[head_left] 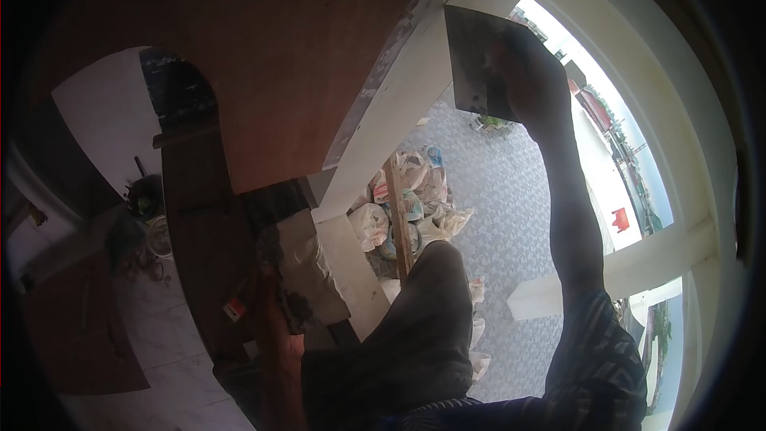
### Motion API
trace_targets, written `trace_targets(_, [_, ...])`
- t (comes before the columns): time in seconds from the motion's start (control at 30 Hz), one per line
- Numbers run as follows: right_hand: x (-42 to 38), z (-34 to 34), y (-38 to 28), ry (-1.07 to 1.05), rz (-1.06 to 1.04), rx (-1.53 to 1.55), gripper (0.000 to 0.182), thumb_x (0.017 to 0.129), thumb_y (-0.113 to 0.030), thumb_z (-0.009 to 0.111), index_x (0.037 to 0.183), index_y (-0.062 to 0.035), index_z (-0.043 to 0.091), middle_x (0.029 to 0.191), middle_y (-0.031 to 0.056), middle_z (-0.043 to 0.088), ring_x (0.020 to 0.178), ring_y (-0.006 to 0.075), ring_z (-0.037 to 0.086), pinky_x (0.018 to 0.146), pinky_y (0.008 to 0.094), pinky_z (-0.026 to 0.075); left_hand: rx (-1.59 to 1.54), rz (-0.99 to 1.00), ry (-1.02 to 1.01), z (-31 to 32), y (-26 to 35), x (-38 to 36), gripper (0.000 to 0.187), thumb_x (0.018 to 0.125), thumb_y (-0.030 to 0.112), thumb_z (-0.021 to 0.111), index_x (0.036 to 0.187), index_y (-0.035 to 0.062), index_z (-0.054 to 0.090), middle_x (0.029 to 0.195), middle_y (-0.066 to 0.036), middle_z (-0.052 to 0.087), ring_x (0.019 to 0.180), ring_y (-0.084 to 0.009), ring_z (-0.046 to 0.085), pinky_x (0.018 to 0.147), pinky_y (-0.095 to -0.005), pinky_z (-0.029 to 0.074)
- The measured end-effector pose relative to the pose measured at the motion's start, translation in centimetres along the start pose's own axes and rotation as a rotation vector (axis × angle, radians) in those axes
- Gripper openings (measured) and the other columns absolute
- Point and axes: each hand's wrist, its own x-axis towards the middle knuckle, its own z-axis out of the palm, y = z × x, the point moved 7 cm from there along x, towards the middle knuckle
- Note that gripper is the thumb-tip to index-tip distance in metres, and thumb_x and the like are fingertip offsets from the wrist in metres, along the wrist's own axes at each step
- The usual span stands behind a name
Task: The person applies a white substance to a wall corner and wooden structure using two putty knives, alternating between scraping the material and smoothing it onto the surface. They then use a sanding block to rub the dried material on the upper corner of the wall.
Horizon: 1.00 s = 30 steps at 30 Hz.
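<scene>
My right hand point(533, 88) is stretched far forward at the upper right, closed on a flat, dark rectangular plate like a plastering trowel point(471, 64). The plate's left edge overlaps the pale beam point(399, 116); whether it touches cannot be told. Its handle is hidden by the hand. Low in the view, my left hand point(275, 323) is in deep shadow, fingers curled by a dark, lumpy strip point(297, 311) that I cannot identify. Beside it lies a crumpled light sheet point(315, 267). A small red-and-white item point(234, 309) is left of that hand.
Filled plastic bags point(427, 183) are heaped on the patterned floor point(503, 199) below, with a wooden plank point(398, 219) across them. My bent knee point(439, 271) is near the plank. A large brown panel point(303, 56) hangs at upper left. White framing point(638, 267) borders the open right side.
</scene>
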Motion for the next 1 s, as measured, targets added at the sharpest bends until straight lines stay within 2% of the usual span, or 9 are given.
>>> trace_targets(0.37, [0.5,0.1,-0.3,-0.085,-0.017,-0.052,0.034,0.097,-0.025,0.057,0.125,-0.0062,0.061,0.111,0.0113,0.07,0.098,0.0217,0.068,0.089,0.0337,0.051,-0.021,0.003,-0.037,0.4,0.3,-0.3,0.035,0.097,0.02,0.061,0.126,0.001,0.058,0.121,-0.007,0.064,0.107,-0.017,0.064,0.088,-0.0288,0.055])
trace_targets(0.47, [0.0,0.1,0.0,-0.025,0.004,0.005,0.034,0.097,-0.025,0.057,0.126,-0.0064,0.061,0.111,0.0109,0.07,0.099,0.0211,0.068,0.089,0.0334,0.051,-0.03,-0.009,-0.008,0.3,0.3,-0.4,0.037,0.099,0.018,0.056,0.132,0.003,0.053,0.122,-0.009,0.064,0.11,-0.0198,0.062,0.094,-0.0349,0.051])
trace_targets(0.57, [-0.5,-0.1,-0.2,-0.05,0.026,0.01,0.035,0.098,-0.026,0.058,0.127,-0.0075,0.061,0.112,0.0097,0.07,0.099,0.0201,0.068,0.089,0.0325,0.052,-0.032,0.007,-0.023,0.9,0.7,-0.7,0.037,0.097,0.021,0.061,0.128,0.0017,0.057,0.121,-0.007,0.064,0.105,-0.0161,0.064,0.086,-0.0281,0.055])
trace_targets(0.7, [-1.0,-0.4,-0.6,-0.086,0.021,-0.043,0.035,0.098,-0.026,0.057,0.128,-0.0074,0.061,0.113,0.0084,0.07,0.1,0.0181,0.068,0.088,0.0316,0.052,-0.01,-0.03,0.0,-1.0,-0.2,0.1,0.039,0.097,0.023,0.061,0.13,0.0024,0.055,0.125,-0.007,0.062,0.112,-0.0166,0.061,0.093,-0.0291,0.052])
trace_targets(0.77, [-1.7,0.0,1.3,-0.009,0.053,0.082,0.035,0.094,-0.021,0.061,0.125,-0.0059,0.061,0.112,0.0076,0.07,0.099,0.0171,0.067,0.087,0.0304,0.052,0.013,-0.041,-0.003,-1.6,-0.3,0.2,0.04,0.097,0.023,0.061,0.131,0.0024,0.054,0.127,-0.007,0.06,0.116,-0.0169,0.059,0.097,-0.0298,0.05])
trace_targets(0.83, [-2.4,0.6,5.5,0.106,0.171,0.354,0.039,0.084,-0.012,0.069,0.121,-0.0036,0.062,0.108,0.0063,0.07,0.095,0.0161,0.067,0.084,0.0284,0.053,0.036,-0.028,-0.025,-0.8,0.2,0.0,0.041,0.099,0.023,0.058,0.133,0.0018,0.052,0.13,-0.007,0.059,0.119,-0.0173,0.057,0.1,-0.0302,0.048])
trace_targets(0.93, [-3.6,-0.5,7.8,0.158,-0.103,0.333,0.034,0.097,-0.023,0.059,0.125,-0.0052,0.062,0.115,0.0073,0.07,0.096,0.0162,0.068,0.085,0.0308,0.053,0.107,-0.015,0.018,-0.8,0.7,-0.5,0.043,0.1,0.023,0.057,0.136,0.0013,0.049,0.132,-0.007,0.057,0.12,-0.0176,0.056,0.102,-0.0303,0.047])
trace_targets(0.97, [-3.5,-0.6,9.6,0.073,-0.077,0.645,0.033,0.095,-0.026,0.062,0.12,-0.0047,0.065,0.111,0.0079,0.07,0.09,0.0168,0.068,0.081,0.0311,0.054,0.14,-0.016,0.046,-1.1,0.7,-0.6,0.043,0.1,0.023,0.056,0.136,0.0011,0.049,0.133,-0.007,0.057,0.12,-0.0177,0.056,0.102,-0.0302,0.046])
trace_targets(1.0, [-3.9,-1.6,10.5,0.131,0.056,0.101,0.033,0.095,-0.029,0.064,0.116,-0.0043,0.066,0.104,0.0085,0.071,0.087,0.0164,0.068,0.078,0.0312,0.055,0.116,-0.025,0.061,-1.0,0.6,-0.7,0.044,0.1,0.023,0.057,0.137,0.001,0.048,0.133,-0.007,0.056,0.12,-0.0179,0.055,0.102,-0.0303,0.046])
